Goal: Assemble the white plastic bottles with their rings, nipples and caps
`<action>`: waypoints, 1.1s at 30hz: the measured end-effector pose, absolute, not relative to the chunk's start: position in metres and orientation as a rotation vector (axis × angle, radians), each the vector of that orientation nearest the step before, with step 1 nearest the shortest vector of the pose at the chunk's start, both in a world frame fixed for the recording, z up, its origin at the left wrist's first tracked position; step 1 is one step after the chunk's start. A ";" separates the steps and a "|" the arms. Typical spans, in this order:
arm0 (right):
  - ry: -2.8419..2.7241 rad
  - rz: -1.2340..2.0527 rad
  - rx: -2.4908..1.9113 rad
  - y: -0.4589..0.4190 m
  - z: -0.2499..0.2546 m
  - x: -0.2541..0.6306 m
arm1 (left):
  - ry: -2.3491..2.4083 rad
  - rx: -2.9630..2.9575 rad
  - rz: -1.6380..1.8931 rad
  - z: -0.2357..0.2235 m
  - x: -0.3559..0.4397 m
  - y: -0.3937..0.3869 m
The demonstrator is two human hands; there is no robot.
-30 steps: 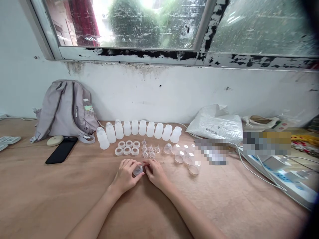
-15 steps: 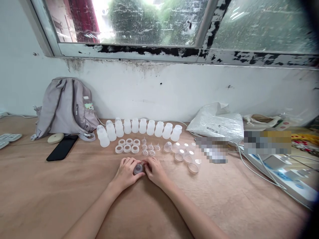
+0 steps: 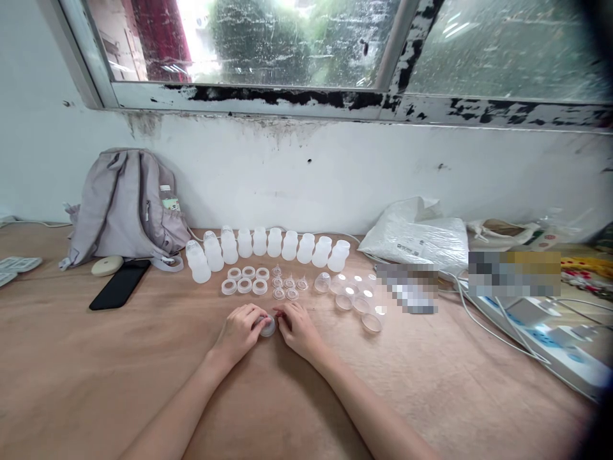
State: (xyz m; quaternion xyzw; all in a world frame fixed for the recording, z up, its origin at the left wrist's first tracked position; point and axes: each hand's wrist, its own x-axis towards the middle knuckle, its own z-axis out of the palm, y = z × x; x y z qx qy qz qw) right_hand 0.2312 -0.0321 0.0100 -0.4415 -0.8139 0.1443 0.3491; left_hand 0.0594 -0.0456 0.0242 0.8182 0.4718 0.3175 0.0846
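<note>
White bottles (image 3: 274, 244): ten in a row, leftmost three seemingly capped, seven uncapped.
Left hand (image 3: 239, 326): fingers closed on translucent piece (image 3: 270, 329), before the bottles, perhaps a ring with teat.
Right hand (image 3: 297, 329): fingers bent beside it, contents unclear.
Unused parts: six rings (image 3: 259, 292), six teats (image 3: 288, 284).

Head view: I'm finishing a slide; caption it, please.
Left hand at a small translucent part, right hand beside it, facing rings, nipples and frosted bottles.
</note>
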 end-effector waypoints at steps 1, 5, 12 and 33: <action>-2.119 0.379 -1.135 -0.033 0.011 0.231 | 1.410 2.434 0.948 0.025 0.060 -0.046; -2.160 0.407 -1.071 -0.037 0.017 0.231 | 1.433 2.344 0.970 0.027 0.062 -0.048; -2.130 0.377 -1.008 -0.043 0.026 0.228 | 1.383 2.044 1.053 0.025 0.067 -0.049; -2.067 0.315 -1.135 -0.036 0.016 0.225 | 1.380 2.212 1.085 0.029 0.077 -0.058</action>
